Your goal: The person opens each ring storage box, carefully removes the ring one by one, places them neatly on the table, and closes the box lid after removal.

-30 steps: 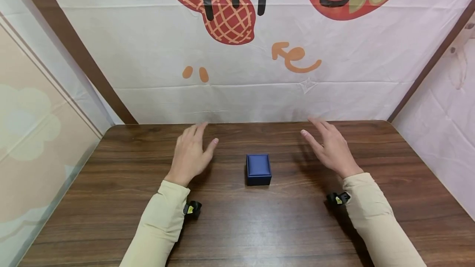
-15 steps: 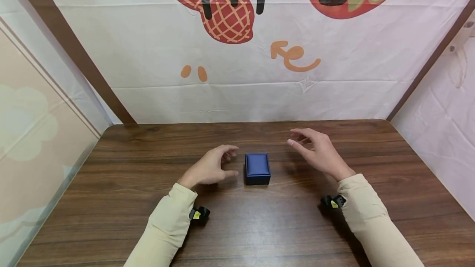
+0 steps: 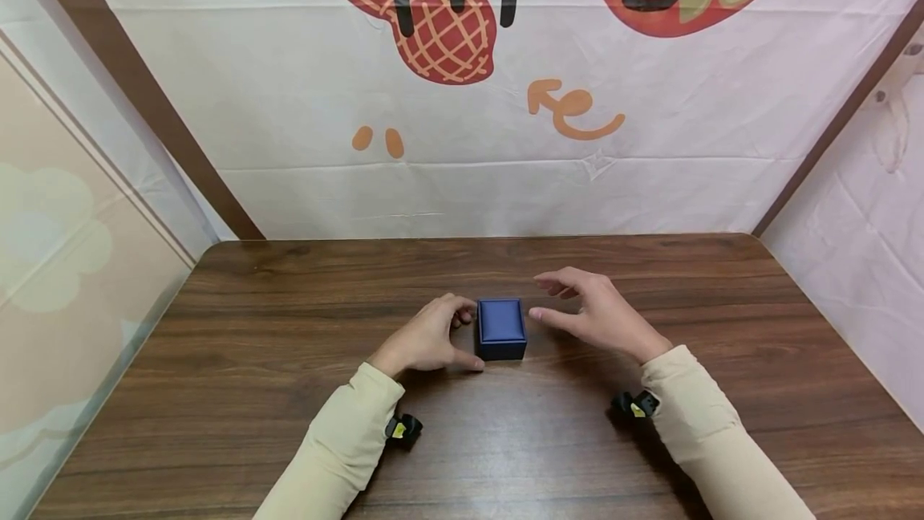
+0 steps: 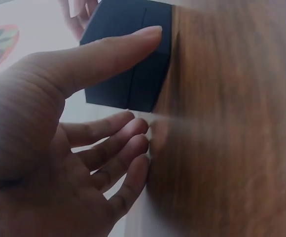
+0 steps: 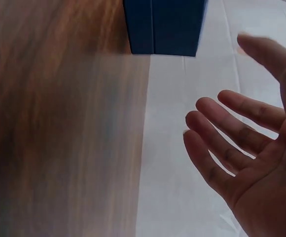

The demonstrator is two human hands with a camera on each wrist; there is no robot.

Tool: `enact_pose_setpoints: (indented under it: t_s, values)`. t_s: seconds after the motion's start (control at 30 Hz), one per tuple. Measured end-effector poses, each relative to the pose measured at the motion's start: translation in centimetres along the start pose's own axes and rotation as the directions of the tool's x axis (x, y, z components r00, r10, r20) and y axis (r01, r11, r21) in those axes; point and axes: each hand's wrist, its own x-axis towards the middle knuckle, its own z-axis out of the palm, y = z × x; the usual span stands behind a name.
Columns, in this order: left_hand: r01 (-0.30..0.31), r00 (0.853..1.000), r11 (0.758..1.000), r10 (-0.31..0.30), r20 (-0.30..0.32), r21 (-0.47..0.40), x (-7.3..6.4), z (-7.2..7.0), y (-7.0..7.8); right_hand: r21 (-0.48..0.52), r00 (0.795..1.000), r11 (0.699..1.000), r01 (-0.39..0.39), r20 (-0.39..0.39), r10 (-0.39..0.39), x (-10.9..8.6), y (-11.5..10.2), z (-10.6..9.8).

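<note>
A small blue jewellery box [image 3: 502, 329] with a padded lid sits upright on the wooden table, lid down. Its seam shows on the dark side of the box [image 4: 125, 81] in the left wrist view. My left hand [image 3: 427, 337] is right beside the box's left side, thumb reaching along the front and the other fingers loosely bent near the back left corner. To the right of the box, my right hand [image 3: 595, 313] hovers with thumb and fingers spread apart, a small gap from it. In the right wrist view that hand's fingers [image 5: 222, 158] are relaxed and hold nothing.
The brown wood-grain table [image 3: 289, 295] ends at a white printed cloth [image 3: 462, 199] hanging behind it. More cloth hangs at both sides. Small black cameras are strapped at both wrists, such as the left wrist camera [image 3: 404, 428].
My left hand has come in from the left and turned toward the box, its thumb now by the front. My right hand has moved left and nearer. The box stays in place.
</note>
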Motion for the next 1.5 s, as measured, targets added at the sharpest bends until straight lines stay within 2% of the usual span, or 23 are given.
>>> enact_pose_setpoints:
  t_s: [0.2,0.43,0.7,0.97,1.1,1.2,1.5]
  values:
    - [0.002,0.999,1.0,-0.001,-0.044,0.023,0.1,0.5,0.1,0.008,0.996,1.0,0.018,0.09,-0.019,-0.1,-0.4,1.1]
    - [0.008,0.999,1.0,-0.007,-0.043,0.019,0.1,0.6,0.2,0.011,0.985,1.0,0.017,0.169,-0.019,0.1,-0.8,2.0]
    - [0.028,0.997,0.998,-0.025,-0.069,0.048,0.4,0.9,0.2,-0.002,0.986,0.999,0.037,0.161,-0.037,0.2,-0.9,2.4]
    - [0.041,0.997,0.999,-0.039,-0.073,0.024,0.5,0.8,0.3,-0.005,0.987,0.999,0.033,0.16,-0.032,1.1,-0.7,2.2]
    - [0.043,0.997,0.999,-0.042,-0.071,0.01,0.5,0.6,0.3,0.036,0.979,0.999,-0.014,0.203,0.006,1.8,-0.5,1.6]
    - [0.036,0.996,0.999,-0.035,-0.08,0.01,0.6,0.6,0.3,0.103,0.967,0.992,-0.068,0.25,0.04,2.5,-0.1,1.1]
    - [0.028,0.995,1.0,-0.027,-0.095,0.003,0.6,0.7,0.2,0.256,0.918,0.941,-0.22,0.38,0.111,4.6,1.0,0.2]
